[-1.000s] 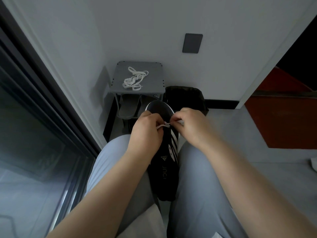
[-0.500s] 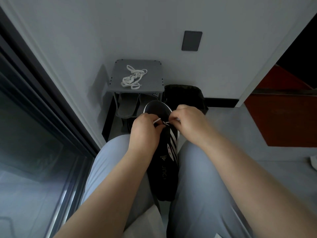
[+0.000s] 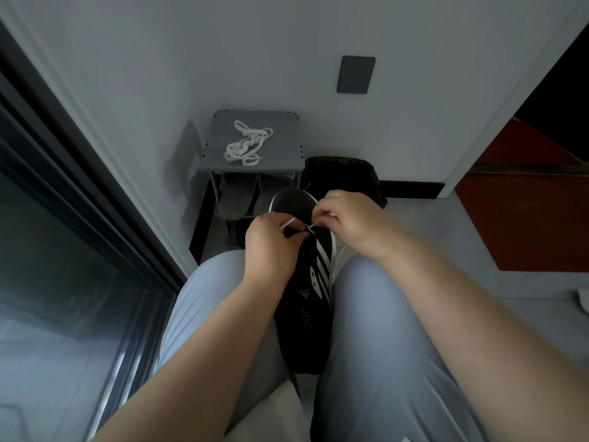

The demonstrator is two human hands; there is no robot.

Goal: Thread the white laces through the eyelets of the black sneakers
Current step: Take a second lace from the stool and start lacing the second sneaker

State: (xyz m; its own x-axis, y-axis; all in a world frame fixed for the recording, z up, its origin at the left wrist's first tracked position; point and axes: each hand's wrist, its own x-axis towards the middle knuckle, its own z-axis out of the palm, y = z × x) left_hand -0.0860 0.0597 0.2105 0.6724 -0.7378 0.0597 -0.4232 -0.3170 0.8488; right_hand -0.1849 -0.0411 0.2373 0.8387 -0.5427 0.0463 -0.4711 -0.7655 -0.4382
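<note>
Black sneaker (image 3: 306,301) lies between the seated person's thighs. Over its front, left hand (image 3: 271,247) and right hand (image 3: 350,218) each pinch the white lace (image 3: 288,223). A second lace (image 3: 247,145) sits on the grey stool (image 3: 223,161).

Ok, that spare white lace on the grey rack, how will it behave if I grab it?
Probably floppy: the spare lace lies in slack, tangled loops on the grey rack. It is thin, so likely very light. Loops may snag when lifted.
</note>
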